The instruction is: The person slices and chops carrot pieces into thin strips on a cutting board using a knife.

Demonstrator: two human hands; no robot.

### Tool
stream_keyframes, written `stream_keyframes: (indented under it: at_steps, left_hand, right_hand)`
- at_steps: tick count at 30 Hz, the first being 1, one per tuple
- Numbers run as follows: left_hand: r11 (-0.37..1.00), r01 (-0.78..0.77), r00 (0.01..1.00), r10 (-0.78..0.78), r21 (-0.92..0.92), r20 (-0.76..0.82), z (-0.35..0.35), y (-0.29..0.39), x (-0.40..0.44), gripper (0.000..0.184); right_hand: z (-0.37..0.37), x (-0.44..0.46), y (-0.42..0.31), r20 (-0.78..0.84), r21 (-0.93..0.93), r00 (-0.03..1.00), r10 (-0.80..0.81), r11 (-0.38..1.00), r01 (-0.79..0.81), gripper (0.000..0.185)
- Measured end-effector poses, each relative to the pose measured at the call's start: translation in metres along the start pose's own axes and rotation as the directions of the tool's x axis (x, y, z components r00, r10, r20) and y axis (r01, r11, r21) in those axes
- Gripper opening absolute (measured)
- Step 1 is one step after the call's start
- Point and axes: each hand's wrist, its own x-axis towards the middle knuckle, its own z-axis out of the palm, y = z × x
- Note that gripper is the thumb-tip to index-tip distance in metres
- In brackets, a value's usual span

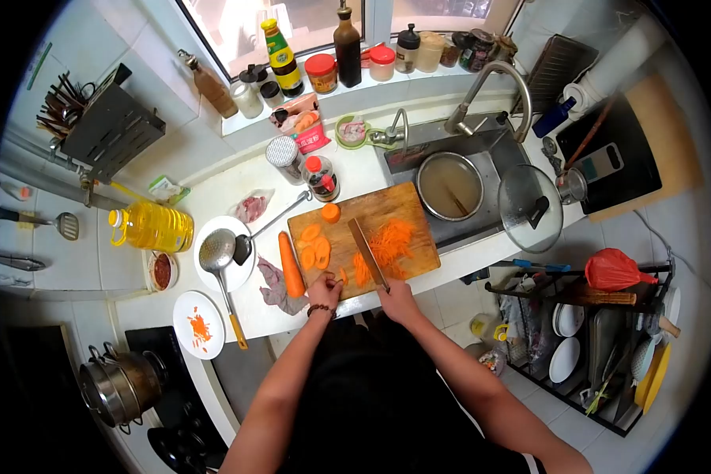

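Note:
My right hand (397, 301) grips the handle of a kitchen knife (366, 251), its blade lying across the wooden cutting board (415, 207). Right of the blade spreads a pile of carrot shreds (392, 245). My left hand (324, 290), with a beaded bracelet at the wrist, rests at the board's near edge with fingers curled together. A small carrot piece (343, 276) lies by its fingertips; whether they hold anything is hidden. Several carrot slices (316, 248) and a carrot stub (330, 212) sit on the board. A long carrot (291, 265) lies along its left edge.
A grey cloth (277, 287), a plate with a skimmer (217, 250) and a plate of carrot bits (189, 332) are on the left. The sink (490, 204) holds a pot of cloudy water (449, 186). A glass lid (529, 209) overhangs the counter's right edge.

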Motion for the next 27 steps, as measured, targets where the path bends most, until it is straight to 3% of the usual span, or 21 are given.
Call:
stream_keyframes:
  at_steps: [2,7,9,14,18,21,25,27]
  left_hand:
    - [0.988,-0.044,0.998,0.051,0.147,-0.046,0.005,0.016,-0.007,0.028]
    - [0.984,-0.067,0.996,0.076,0.164,-0.045,0.011,0.012,0.018,0.022]
    - [0.999,-0.044,0.999,0.044,-0.018,0.003,0.012,0.003,0.02,0.016]
    - [0.994,-0.022,0.995,0.033,-0.11,0.095,0.018,-0.017,0.025,0.013]
    - [0.973,0.018,0.992,0.011,-0.229,0.123,0.027,-0.032,0.035,0.013]
    - [0.988,0.026,0.987,0.0,-0.155,0.163,0.001,0.001,0.025,0.012]
    - [0.977,0.049,0.985,-0.013,-0.209,0.169,0.005,-0.007,0.032,0.012]
    - [0.992,0.017,0.985,0.004,-0.125,0.172,0.005,-0.006,0.032,0.012]
  right_hand:
    - [0.004,-0.009,-0.003,0.023,-0.044,0.998,0.056,0.998,-0.055,0.025]
    - [0.035,-0.001,-0.01,0.011,-0.039,0.992,0.124,0.992,-0.123,0.025]
    - [0.043,0.0,-0.014,0.013,-0.071,0.989,0.149,0.986,-0.148,0.024]
    - [0.075,0.004,-0.015,-0.029,-0.146,0.996,0.087,0.985,-0.09,0.025]
    - [0.095,0.006,-0.019,-0.106,-0.157,0.987,0.121,0.978,-0.137,0.018]
    - [0.106,0.006,-0.016,-0.104,-0.17,0.99,0.095,0.979,-0.112,0.018]
    - [0.115,0.008,-0.015,-0.144,-0.188,0.982,0.124,0.971,-0.151,0.018]
    - [0.115,0.006,-0.012,-0.154,-0.196,0.979,0.131,0.967,-0.16,0.017]
